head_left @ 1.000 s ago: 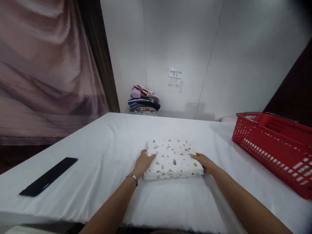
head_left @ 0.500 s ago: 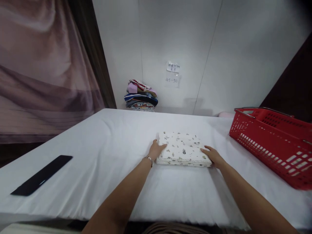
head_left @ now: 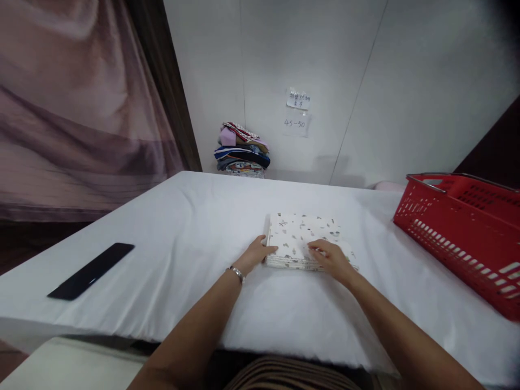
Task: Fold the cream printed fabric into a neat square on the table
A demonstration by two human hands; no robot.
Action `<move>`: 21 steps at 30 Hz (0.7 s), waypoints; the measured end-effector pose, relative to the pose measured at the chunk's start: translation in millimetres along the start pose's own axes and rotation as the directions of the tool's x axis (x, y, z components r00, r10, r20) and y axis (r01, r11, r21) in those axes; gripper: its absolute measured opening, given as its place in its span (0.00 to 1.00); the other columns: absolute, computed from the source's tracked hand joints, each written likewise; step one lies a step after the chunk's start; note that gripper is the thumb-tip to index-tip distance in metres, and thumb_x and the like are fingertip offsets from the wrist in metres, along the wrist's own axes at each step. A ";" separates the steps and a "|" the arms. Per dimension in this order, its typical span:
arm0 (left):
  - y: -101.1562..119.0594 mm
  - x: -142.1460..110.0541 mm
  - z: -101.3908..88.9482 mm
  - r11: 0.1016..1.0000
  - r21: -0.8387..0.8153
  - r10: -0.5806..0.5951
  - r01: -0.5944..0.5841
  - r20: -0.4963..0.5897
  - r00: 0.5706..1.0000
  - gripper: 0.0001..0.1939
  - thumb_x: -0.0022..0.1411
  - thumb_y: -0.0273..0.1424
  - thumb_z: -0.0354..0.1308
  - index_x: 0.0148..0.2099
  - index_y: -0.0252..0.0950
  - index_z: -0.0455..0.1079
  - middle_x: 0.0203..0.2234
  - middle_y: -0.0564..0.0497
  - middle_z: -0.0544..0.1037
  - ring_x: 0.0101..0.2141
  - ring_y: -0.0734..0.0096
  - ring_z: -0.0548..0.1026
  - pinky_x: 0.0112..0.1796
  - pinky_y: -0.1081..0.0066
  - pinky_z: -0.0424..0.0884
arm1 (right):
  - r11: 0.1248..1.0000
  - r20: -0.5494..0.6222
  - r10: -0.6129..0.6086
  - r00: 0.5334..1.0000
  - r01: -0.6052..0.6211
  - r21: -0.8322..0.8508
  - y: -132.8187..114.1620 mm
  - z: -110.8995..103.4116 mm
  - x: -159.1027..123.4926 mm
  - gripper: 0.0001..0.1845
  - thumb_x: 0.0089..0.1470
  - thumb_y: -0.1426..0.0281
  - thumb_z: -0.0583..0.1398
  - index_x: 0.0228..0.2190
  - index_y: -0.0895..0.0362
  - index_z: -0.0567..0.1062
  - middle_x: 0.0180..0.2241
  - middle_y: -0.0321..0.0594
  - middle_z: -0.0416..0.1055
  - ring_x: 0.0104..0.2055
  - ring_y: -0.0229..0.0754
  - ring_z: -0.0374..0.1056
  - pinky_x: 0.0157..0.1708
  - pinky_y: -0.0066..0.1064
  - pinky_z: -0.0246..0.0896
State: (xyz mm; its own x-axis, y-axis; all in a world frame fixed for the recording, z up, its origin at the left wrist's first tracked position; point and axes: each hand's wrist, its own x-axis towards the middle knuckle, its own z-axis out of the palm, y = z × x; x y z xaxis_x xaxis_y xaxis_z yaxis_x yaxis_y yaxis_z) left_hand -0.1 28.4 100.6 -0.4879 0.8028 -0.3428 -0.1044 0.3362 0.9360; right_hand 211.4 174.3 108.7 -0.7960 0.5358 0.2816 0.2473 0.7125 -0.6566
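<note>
A neatly folded white cloth (head_left: 298,230) with a small scattered print, its kind not clear, lies flat on the white-covered table (head_left: 174,249). My left hand (head_left: 257,253) grips its left edge near the front corner, thumb on top and the other fingers down at the side. Over the front part of the cloth is my right hand (head_left: 331,259), fingers bent and tips drawn together on the top layer. Whatever may be between those fingertips is too small to make out.
On the right stands a red plastic basket (head_left: 459,233) with metal handles. A flat black object (head_left: 93,271) lies at the left. Behind the table rises a stack of folded fabrics (head_left: 242,151) by the wall, near paper notes (head_left: 296,123). A pink curtain (head_left: 81,108) hangs at left.
My right hand has left the cloth's right edge and moved left onto its top, fingers now bent together. The left hand stays at the left edge. The view has shifted slightly.
</note>
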 end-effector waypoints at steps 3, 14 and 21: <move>-4.5 2.4 2.2 0.998 -0.045 0.037 -0.038 -0.021 0.999 0.44 0.47 0.35 0.65 0.62 0.30 0.47 0.45 0.39 0.72 0.38 0.64 0.73 0.32 0.72 0.67 | 0.989 0.096 -0.151 0.984 0.150 0.015 -24.9 24.6 5.8 0.10 0.56 0.66 0.54 0.34 0.53 0.75 0.37 0.39 0.72 0.41 0.42 0.66 0.42 0.33 0.60; -19.6 2.5 1.9 0.992 -0.052 0.108 -0.111 -0.060 0.992 0.43 0.49 0.41 0.63 0.62 0.31 0.48 0.34 0.46 0.73 0.24 0.76 0.66 0.24 0.74 0.62 | 0.931 0.158 -0.308 0.938 0.331 -0.153 -35.9 54.8 20.4 0.11 0.57 0.68 0.54 0.35 0.53 0.76 0.33 0.40 0.72 0.37 0.41 0.65 0.37 0.33 0.59; -18.1 -0.2 -3.2 0.992 -0.082 0.098 -0.098 -0.002 0.995 0.43 0.49 0.42 0.63 0.61 0.32 0.50 0.33 0.48 0.73 0.24 0.76 0.67 0.27 0.73 0.62 | 0.937 0.135 -0.305 0.943 0.322 -0.131 -37.8 65.3 23.0 0.12 0.58 0.67 0.53 0.34 0.54 0.76 0.32 0.41 0.71 0.36 0.41 0.65 0.37 0.33 0.59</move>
State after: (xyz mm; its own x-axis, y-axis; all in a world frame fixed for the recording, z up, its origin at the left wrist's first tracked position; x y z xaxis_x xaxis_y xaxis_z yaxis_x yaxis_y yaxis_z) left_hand -0.9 20.6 84.0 -0.4976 0.8309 -0.2490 -0.1267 0.2144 0.9685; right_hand 147.7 130.1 94.3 -0.9004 0.2264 0.3715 0.0477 0.9001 -0.4330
